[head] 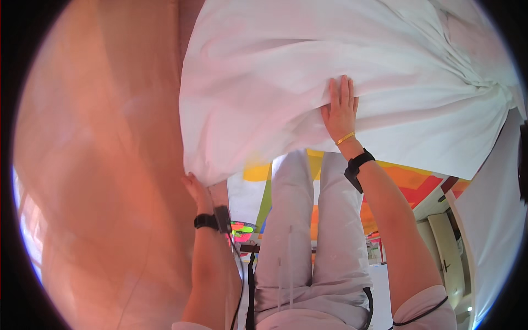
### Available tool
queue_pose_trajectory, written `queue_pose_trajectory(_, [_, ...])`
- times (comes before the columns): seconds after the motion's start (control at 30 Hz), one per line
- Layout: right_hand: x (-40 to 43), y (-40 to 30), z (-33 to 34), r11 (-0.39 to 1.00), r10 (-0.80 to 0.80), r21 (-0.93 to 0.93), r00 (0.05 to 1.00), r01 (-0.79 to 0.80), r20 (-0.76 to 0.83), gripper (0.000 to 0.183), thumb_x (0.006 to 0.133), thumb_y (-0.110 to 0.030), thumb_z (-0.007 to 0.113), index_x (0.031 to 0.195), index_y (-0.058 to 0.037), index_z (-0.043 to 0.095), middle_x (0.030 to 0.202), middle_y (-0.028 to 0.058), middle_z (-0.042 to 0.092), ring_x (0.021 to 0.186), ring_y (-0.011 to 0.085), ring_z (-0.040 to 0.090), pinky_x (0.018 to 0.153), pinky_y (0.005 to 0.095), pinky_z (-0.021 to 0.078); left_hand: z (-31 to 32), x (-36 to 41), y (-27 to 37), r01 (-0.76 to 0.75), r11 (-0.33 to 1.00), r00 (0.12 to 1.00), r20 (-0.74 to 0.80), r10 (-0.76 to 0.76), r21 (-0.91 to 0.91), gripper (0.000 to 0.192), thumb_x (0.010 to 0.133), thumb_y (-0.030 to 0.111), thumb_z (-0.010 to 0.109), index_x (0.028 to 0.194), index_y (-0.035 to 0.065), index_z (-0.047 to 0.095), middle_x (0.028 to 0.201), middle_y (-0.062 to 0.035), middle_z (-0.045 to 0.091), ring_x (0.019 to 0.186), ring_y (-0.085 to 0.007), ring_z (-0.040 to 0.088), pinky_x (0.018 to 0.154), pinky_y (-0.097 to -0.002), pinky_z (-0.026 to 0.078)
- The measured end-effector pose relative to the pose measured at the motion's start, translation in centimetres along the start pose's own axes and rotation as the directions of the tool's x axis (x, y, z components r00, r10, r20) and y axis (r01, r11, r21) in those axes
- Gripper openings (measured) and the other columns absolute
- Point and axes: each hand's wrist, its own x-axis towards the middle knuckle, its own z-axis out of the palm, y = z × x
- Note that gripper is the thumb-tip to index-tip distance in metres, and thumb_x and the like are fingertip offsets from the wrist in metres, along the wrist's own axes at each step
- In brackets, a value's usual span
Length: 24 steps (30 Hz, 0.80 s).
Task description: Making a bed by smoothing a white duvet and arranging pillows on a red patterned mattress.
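Note:
A large white cloth [255, 82] spreads before me in soft folds. Its left corner is at the fingers of my left hand [197, 190], which appear to pinch it, though part of the grip is hidden. Flat on the cloth, palm down with fingers extended, rests my right hand [341, 109]; nothing is held in it. On the right, the cloth draws together into a tight gathered bunch [497, 88]. Both wrists wear black strapped devices, and a yellow bracelet [345, 138] circles the right one.
An orange-brown curtain [103, 165] hangs close along the left. Under my legs lies a multicoloured floor covering [396, 181]. Brightly coloured brush-like items [242, 231] sit beyond my left forearm. A pale door [447, 255] and another white fabric panel [491, 214] are at right. A black cable [240, 268] runs beside my left arm.

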Motion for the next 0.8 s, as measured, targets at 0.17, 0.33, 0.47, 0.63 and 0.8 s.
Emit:
queue_pose_trajectory(0.17, [0.2, -0.5, -0.5, 1.000, 0.005, 0.010, 1.000, -0.005, 0.009, 0.059, 0.067, -0.015, 0.052, 0.120, -0.0085, 0.027, 0.126, 0.0147, 0.018, 0.116, 0.0320, 0.018, 0.086, 0.0491, 0.0251, -3.9, 2.6, 3.2, -0.078, 0.879, 0.997, 0.047, 0.063, 0.470, 0.034, 0.082, 0.015, 0.037, 0.110, -0.0030, 0.032, 0.105, -0.0203, 0.043, 0.093, -0.0333, 0.043, 0.080, -0.0326, 0.036])
queue_pose_trajectory(0.33, [0.6, -1.6, -0.4, 1.000, -0.030, -0.011, 0.999, 0.029, -0.013, 0.059, 0.067, -0.015, 0.052, 0.120, -0.0073, 0.027, 0.123, 0.0149, 0.023, 0.113, 0.0323, 0.023, 0.081, 0.0503, 0.0288, -0.3, 6.2, 0.6, -0.500, 0.682, 0.861, 0.225, 0.455, 0.534, 0.041, 0.076, 0.007, 0.046, 0.113, -0.0030, 0.030, 0.110, -0.0188, 0.038, 0.101, -0.0319, 0.040, 0.085, -0.0334, 0.033])
queue_pose_trajectory(0.47, [3.5, 2.0, -1.7, 0.996, 0.003, 0.086, 0.989, 0.010, -0.149, 0.057, 0.067, -0.012, 0.052, 0.119, -0.0085, 0.028, 0.113, 0.0142, 0.034, 0.098, 0.0303, 0.039, 0.072, 0.0435, 0.0368, 9.9, 3.0, 8.1, -0.494, 0.864, 0.822, 0.378, 0.427, 0.099, 0.051, 0.072, 0.005, 0.052, 0.117, 0.0014, 0.028, 0.111, -0.0159, 0.039, 0.096, -0.0242, 0.044, 0.080, -0.0318, 0.037])
queue_pose_trajectory(0.63, [10.6, 3.8, -4.3, 0.969, 0.164, 0.212, 0.974, -0.129, -0.156, 0.045, 0.069, -0.010, 0.052, 0.111, -0.0134, 0.035, 0.102, 0.0138, 0.041, 0.073, 0.0339, 0.050, 0.061, 0.0411, 0.0423, 15.6, 2.2, 17.6, -0.749, 0.644, 0.634, 0.451, 0.628, 0.157, 0.048, 0.071, 0.004, 0.053, 0.115, 0.0090, 0.034, 0.096, -0.0148, 0.045, 0.076, -0.0233, 0.049, 0.068, -0.0316, 0.041])
queue_pose_trajectory(0.8, [14.2, 7.3, -2.7, 0.997, 0.059, 0.048, 0.997, -0.057, -0.041, 0.025, 0.072, -0.017, 0.048, 0.096, -0.0123, 0.044, 0.090, 0.0149, 0.050, 0.073, 0.0350, 0.051, 0.060, 0.0431, 0.0421, 17.7, 4.9, 18.4, -0.835, 0.518, 0.534, 0.507, 0.677, 0.186, 0.029, 0.070, 0.005, 0.054, 0.098, 0.0049, 0.046, 0.082, -0.0132, 0.050, 0.072, -0.0245, 0.050, 0.064, -0.0319, 0.041])
